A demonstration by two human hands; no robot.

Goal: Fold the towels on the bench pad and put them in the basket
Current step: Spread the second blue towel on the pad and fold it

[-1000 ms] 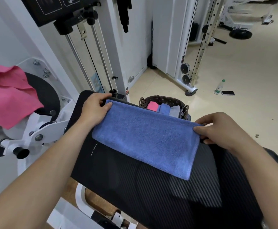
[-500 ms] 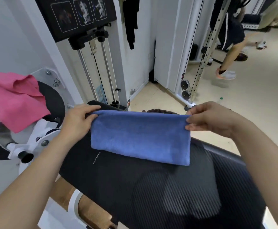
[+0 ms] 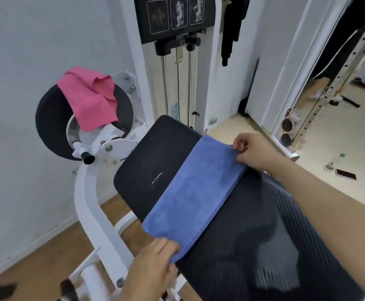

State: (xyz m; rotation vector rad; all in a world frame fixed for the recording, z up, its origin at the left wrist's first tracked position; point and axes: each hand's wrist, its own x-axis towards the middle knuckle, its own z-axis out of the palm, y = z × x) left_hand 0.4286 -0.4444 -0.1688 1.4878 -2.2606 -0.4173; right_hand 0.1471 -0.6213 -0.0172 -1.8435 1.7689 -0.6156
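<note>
A blue towel [image 3: 195, 192], folded into a long strip, lies diagonally across the black bench pad [image 3: 253, 231]. My left hand [image 3: 155, 263] pinches its near end at the pad's left edge. My right hand [image 3: 256, 152] grips its far end at the pad's far side. A pink towel [image 3: 90, 101] hangs crumpled over the round black roller pad at the left. The basket is hidden from view.
The white machine frame [image 3: 88, 205] curves down left of the pad. A weight-stack column with cables [image 3: 177, 83] stands behind. A bottle [image 3: 334, 162] and a phone [image 3: 345, 173] lie on the floor at right, near a white rack upright [image 3: 320, 94].
The towel was lifted off the pad by both hands, turned, and now lies diagonally as a strip. My left hand moved toward me. The view swung left, hiding the basket.
</note>
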